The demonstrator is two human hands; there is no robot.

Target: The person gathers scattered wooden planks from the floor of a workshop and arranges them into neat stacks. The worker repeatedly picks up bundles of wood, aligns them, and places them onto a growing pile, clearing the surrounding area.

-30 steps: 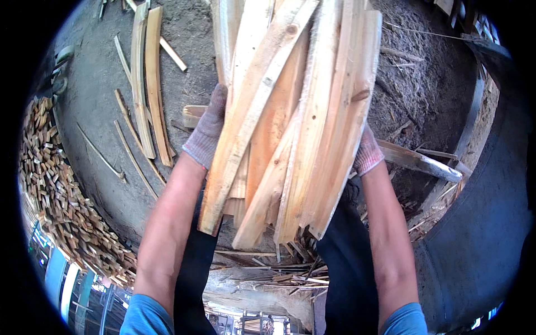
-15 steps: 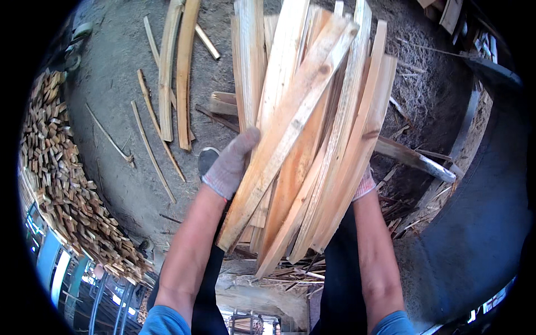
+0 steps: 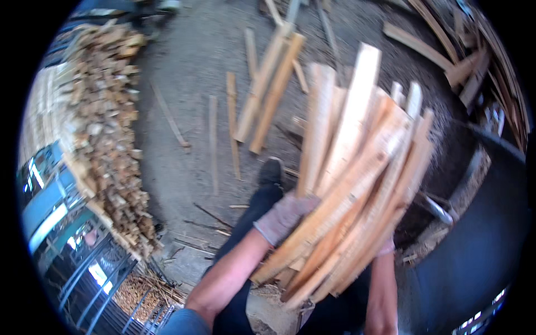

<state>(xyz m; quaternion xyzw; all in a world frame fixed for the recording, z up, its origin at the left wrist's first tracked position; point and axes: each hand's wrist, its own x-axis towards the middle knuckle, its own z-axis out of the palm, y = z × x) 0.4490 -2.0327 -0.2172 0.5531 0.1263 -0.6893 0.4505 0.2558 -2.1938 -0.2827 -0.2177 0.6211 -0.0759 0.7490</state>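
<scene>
A thick bundle of wooden slats [image 3: 349, 187] lies across my two hands in front of my legs, its pieces fanned at both ends and slanting up to the right. My left hand [image 3: 287, 216], in a pale knitted glove, grips the bundle's left side with the thumb laid toward the top. On the opposite side my right hand [image 3: 386, 245] shows only a strip of glove at the wrist; the slats hide its fingers. The bundle rests against that hand and looks supported from both sides.
Loose boards [image 3: 271, 92] and thin sticks lie on the dirt floor ahead. A tall stack of cut slats [image 3: 109, 134] stands at the left, beside blue metal framing [image 3: 50, 220]. Scrap boards [image 3: 463, 72] are heaped far right, and a large dark curved surface [image 3: 474, 240] sits near right.
My view has swung to the left, so the stack of slats shows more fully. The bundle stays in both hands and now appears lower and farther right. My left foot has stepped forward.
</scene>
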